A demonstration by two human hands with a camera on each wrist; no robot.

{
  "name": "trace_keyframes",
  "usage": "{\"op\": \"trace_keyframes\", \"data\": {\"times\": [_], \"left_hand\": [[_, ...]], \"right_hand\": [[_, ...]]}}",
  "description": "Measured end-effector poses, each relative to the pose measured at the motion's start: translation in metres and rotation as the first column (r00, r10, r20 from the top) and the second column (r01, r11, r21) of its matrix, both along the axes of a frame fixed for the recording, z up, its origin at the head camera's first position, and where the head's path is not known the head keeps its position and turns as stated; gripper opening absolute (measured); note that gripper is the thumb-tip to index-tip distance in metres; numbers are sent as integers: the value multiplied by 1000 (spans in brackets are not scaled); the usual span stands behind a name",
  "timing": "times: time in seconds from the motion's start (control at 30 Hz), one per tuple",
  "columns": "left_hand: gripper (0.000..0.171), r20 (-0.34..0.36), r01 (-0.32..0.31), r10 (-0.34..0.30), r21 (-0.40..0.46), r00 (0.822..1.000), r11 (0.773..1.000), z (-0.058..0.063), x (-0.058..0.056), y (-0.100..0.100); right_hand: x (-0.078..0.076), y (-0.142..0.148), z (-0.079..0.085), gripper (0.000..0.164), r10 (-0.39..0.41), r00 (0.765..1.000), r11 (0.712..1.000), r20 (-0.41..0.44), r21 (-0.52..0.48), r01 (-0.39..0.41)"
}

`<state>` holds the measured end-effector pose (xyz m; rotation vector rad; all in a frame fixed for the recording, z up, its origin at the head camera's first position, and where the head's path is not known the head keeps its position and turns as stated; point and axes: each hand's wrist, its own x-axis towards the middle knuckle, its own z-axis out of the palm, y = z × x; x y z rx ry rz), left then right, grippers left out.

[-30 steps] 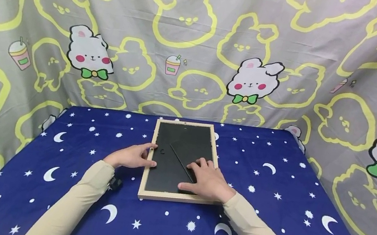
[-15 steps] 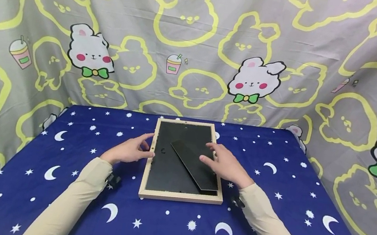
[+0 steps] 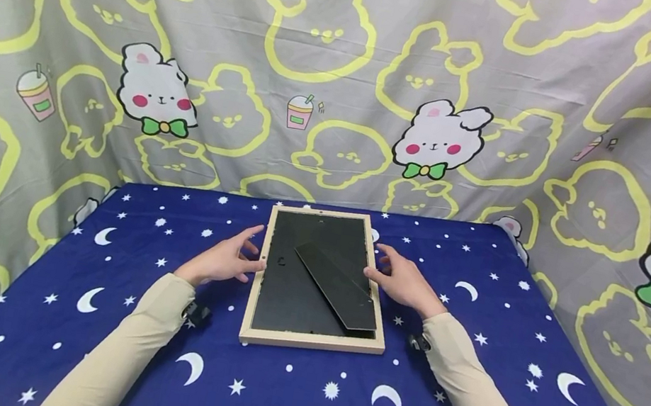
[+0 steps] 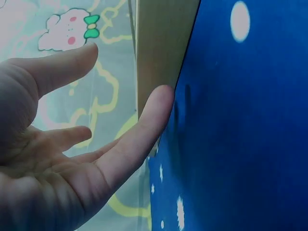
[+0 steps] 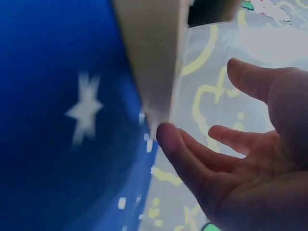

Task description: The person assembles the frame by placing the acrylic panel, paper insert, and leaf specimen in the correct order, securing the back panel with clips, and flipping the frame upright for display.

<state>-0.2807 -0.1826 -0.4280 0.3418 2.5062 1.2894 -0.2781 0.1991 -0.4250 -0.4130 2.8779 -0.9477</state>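
Observation:
A picture frame (image 3: 308, 343) with a pale wooden border lies face down on the table, its black backing board (image 3: 282, 307) uppermost. Slanting across the board is a black stand leg (image 3: 330, 283), its wide lower end lifted a little near the bottom right corner. My left hand (image 3: 224, 259) is at the frame's left side, thumb extended at the border; in the left wrist view one finger (image 4: 149, 115) overlaps the wooden side. Along the right side is my right hand (image 3: 405, 284), fingers spread loosely and thumb by the border. Whether either hand actually touches the wood is unclear.
The table bears a dark blue cloth (image 3: 282, 404) printed with white moons and stars. Behind and around it hangs a grey curtain (image 3: 358, 43) with yellow outlines and white cartoon animals. A small black device (image 3: 195, 314) sits at the left wrist and another (image 3: 420, 343) at the right.
My right hand has let go of the stand leg and moved right, to the frame's right edge. The stand leg now shows fully, slightly raised. My left hand has shifted slightly outward.

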Motion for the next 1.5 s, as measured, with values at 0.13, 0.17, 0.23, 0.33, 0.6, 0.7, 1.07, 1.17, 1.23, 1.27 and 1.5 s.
{"op": "trace_keyframes", "data": {"times": [0.13, 0.17, 0.23, 0.33, 0.6, 0.7, 1.07, 1.17, 1.23, 1.27, 1.5], "left_hand": [[90, 30, 7, -7, 10, 1000, 1000, -4, 0, 4], [90, 36, 4, -5, 11, 999, 1000, -5, 0, 4], [89, 41, 2, -2, 17, 999, 1000, -7, 0, 5], [87, 43, -2, 1, 14, 999, 1000, -8, -1, 6], [83, 70, 0, -1, 13, 998, 1000, -11, 0, 7], [84, 63, 12, -13, 11, 998, 1000, -11, 1, 8], [81, 56, -15, 17, -45, 998, 999, -12, 2, 12], [81, 54, -15, 17, -33, 998, 999, -13, 2, 13], [82, 53, -17, 18, -18, 998, 1000, -13, 2, 13], [81, 51, -17, 18, -12, 999, 1000, -13, 2, 14], [80, 39, -47, 47, 3, 998, 999, -17, 1, 16]], "right_hand": [[-2, 1, -8, 72, 8, 999, 1000, 37, 9, -8], [-3, 1, -10, 72, 8, 999, 1000, 43, 9, -8], [-4, 1, -12, 72, 4, 999, 1000, 50, 4, -4], [-5, 1, -13, 70, 7, 999, 1000, 42, 3, -7], [-6, 0, -18, 64, 50, 999, 999, 16, -10, -50], [-6, 0, -18, 62, 59, 998, 998, 28, -30, -58], [-7, 1, -20, 58, 69, 991, 990, 113, -132, -54], [-8, 2, -20, 56, 80, 990, 989, 112, -134, -65], [-8, 2, -20, 55, 95, 989, 987, 112, -138, -80], [-8, 2, -20, 54, 100, 989, 987, 112, -139, -84], [-8, 0, -21, 54, 114, 986, 985, 119, -146, -96]]}}
